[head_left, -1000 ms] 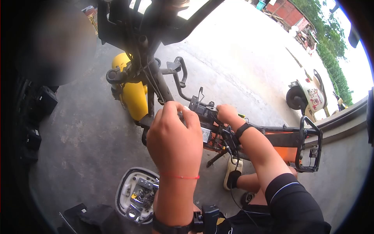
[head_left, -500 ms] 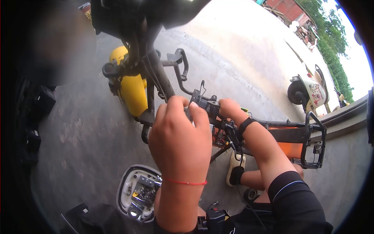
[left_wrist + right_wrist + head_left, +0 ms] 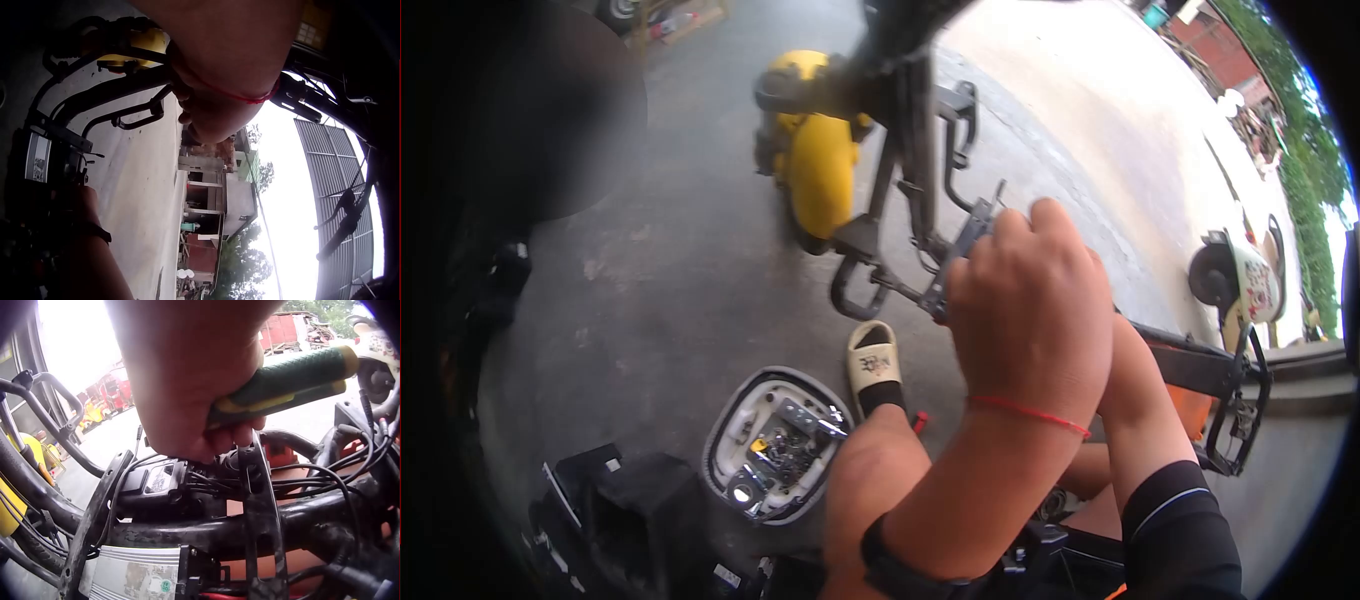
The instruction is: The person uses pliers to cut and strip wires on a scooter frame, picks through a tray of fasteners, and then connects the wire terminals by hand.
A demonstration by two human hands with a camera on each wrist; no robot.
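Note:
In the head view my left hand (image 3: 1030,300), a red string at its wrist, is above the middle of a black vehicle frame and covers my right hand. The left wrist view shows the left hand's (image 3: 219,112) fingers bent; whether they hold anything is hidden. My right hand (image 3: 194,381) grips a tool with green and yellow handles (image 3: 294,378), its far end hidden by the hand. Below it are black cables, a black box (image 3: 156,481) with a label, a slotted metal bracket (image 3: 253,519) and a silver finned box (image 3: 134,575).
A pale tray (image 3: 725,430) of small metal parts lies on the floor beside a sandalled foot (image 3: 872,365). The yellow front fender (image 3: 820,175) is at the frame's front end. Black items (image 3: 625,500) lie lower left; a white scooter (image 3: 1258,285) stands at the right.
The head view has shifted, so the frame and tray appear farther right. My left hand has moved right across the frame, now covering the right hand, which was visible before.

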